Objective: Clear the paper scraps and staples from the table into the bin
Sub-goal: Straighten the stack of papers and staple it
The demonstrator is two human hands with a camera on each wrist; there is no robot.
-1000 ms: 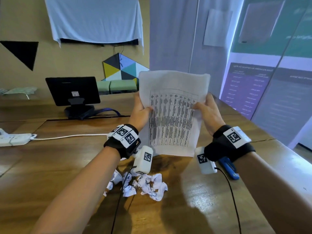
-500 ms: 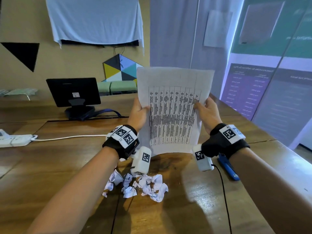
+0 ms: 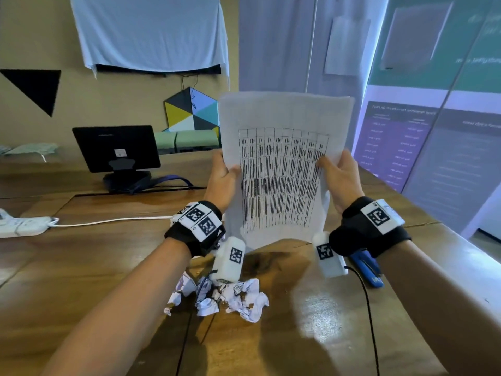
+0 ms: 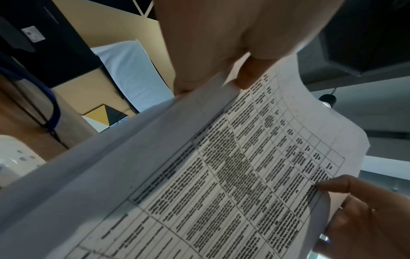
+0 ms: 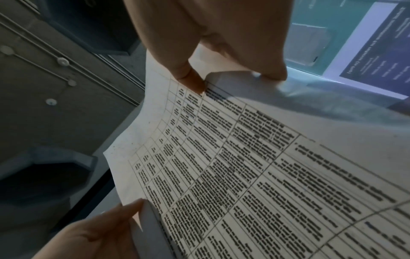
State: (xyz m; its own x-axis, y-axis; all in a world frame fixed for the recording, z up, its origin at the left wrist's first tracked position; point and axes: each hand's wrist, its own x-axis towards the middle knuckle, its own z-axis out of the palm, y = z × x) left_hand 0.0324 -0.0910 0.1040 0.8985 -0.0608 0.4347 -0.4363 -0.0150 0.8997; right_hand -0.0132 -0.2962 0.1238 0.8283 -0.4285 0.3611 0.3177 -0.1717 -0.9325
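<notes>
I hold a printed sheet of paper (image 3: pixel 282 169) upright above the wooden table (image 3: pixel 81 267). It carries a table of dark text. My left hand (image 3: pixel 222 177) pinches its left edge and my right hand (image 3: pixel 339 175) pinches its right edge, thumbs on the printed face. The wrist views show the same sheet (image 4: pixel 221 175) (image 5: pixel 255 166) close up, with my left thumb (image 4: pixel 250 73) and my right thumb (image 5: pixel 188 77) pressed on it. A heap of crumpled paper scraps (image 3: pixel 225 297) lies on the table below my left wrist. No bin and no staples show in any view.
A blue stapler (image 3: pixel 366 264) lies on the table under my right wrist. A black screen on a stand (image 3: pixel 116 150) is at the back left. A white power strip (image 3: pixel 21 226) with its cord lies at the far left. The table's right edge runs along a glass wall.
Both hands have lifted the sheet a little higher and held it flatter and more upright. The scraps and the stapler have stayed where they were.
</notes>
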